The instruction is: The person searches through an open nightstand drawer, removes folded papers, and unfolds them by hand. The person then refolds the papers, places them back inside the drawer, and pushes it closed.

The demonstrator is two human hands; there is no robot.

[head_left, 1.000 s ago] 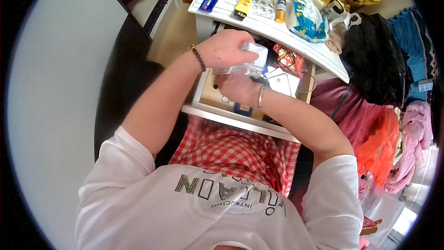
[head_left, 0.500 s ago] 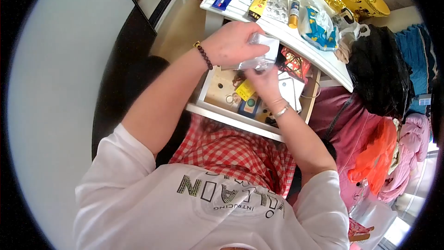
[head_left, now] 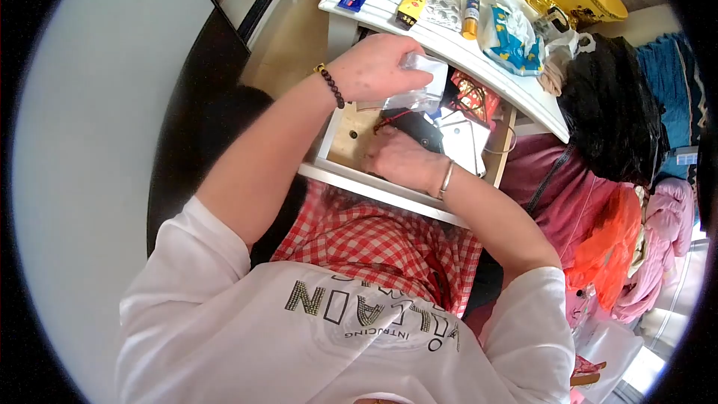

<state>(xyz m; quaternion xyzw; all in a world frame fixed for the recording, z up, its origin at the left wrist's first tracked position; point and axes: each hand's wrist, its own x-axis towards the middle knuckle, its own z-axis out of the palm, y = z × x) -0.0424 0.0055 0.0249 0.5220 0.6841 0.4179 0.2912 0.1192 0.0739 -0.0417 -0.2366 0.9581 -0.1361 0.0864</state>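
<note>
Right hand [head_left: 404,158] has shifted toward the drawer's [head_left: 344,151] front edge since the last frame, fingers curled down inside; I cannot tell whether they grip anything. Left hand [head_left: 372,67] has its fingers closed on a clear-wrapped white packet [head_left: 424,78] over the drawer's far part, held up, I judge, to leave its front free for the other hand.

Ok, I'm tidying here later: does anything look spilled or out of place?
I see nothing spilled or damaged. The drawer looks jumbled, though: a red cord lies loose over a dark item beside the right hand. On the tabletop, crumpled white material bunches on the blue packet, which looks untidy.
</note>
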